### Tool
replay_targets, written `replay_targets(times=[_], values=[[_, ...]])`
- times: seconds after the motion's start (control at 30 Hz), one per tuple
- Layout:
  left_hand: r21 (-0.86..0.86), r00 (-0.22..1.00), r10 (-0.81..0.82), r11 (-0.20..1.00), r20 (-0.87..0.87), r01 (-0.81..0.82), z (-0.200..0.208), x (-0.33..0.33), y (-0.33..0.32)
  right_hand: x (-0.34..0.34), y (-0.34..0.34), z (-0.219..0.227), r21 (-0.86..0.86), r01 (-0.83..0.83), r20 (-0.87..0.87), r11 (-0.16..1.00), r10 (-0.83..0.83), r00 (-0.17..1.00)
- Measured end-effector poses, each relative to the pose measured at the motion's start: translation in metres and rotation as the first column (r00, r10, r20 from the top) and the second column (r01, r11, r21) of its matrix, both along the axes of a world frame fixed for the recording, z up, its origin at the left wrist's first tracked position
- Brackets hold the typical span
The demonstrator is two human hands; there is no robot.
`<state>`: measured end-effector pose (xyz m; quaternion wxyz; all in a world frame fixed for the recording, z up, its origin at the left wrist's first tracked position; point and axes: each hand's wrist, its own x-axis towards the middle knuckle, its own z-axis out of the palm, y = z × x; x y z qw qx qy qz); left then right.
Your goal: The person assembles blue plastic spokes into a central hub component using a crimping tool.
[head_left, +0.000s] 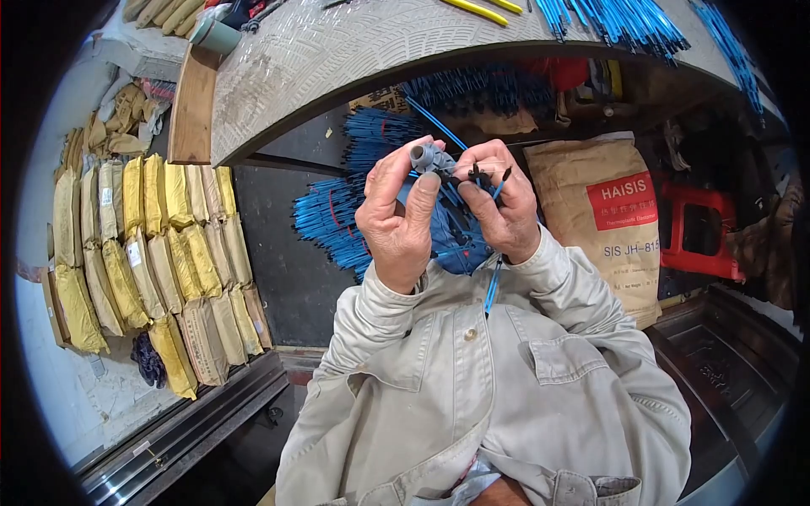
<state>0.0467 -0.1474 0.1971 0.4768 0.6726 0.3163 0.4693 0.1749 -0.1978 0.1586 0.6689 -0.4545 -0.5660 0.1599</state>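
Note:
In front of my chest my left hand pinches a grey plastic fitting with a round open end, thumb and fingers on either side of it. Close beside it, my right hand is closed on a few thin blue rods with black tips. The two hands' fingertips nearly meet at the fitting's side. Exactly how the rods and the fitting touch is hidden by the fingers. Below the hands, more blue rods and a blue cloth-like item show in my lap.
Bundles of blue rods lie beyond my left hand. A grey table arches ahead, bearing blue rods, a yellow-handled tool and a green cup. A brown paper sack and red plastic stool stand right; yellow packages left.

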Motion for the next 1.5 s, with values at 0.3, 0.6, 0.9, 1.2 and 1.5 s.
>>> replay_targets(times=[0.3, 0.6, 0.9, 1.2, 1.5], values=[[-0.020, 1.000, -0.007, 1.000, 0.020, 0.007, -0.004, -0.001, 0.008, 0.010, 0.009, 0.004, -0.088, -0.121, -0.052, 0.989, 0.117, 0.992], [-0.114, 0.939, -0.265, 0.949, 0.220, 0.295, -0.005, -0.002, 0.023, 0.031, 0.020, 0.011, -0.290, -0.368, -0.083, 0.883, 0.360, 0.929], [-0.167, 0.961, -0.101, 0.975, 0.258, 0.147, -0.009, 0.007, 0.018, 0.014, 0.021, 0.002, -0.260, -0.286, -0.176, 0.922, 0.246, 0.953], [-0.200, 0.957, 0.009, 0.978, 0.289, 0.052, -0.008, 0.011, 0.022, -0.004, 0.000, -0.016, -0.015, 0.163, 0.001, 0.986, -0.163, 0.987], [-0.125, 0.973, 0.032, 0.992, 0.227, -0.004, -0.012, 0.011, 0.018, 0.014, -0.009, -0.010, 0.022, 0.148, 0.229, 0.989, -0.149, 0.962]])
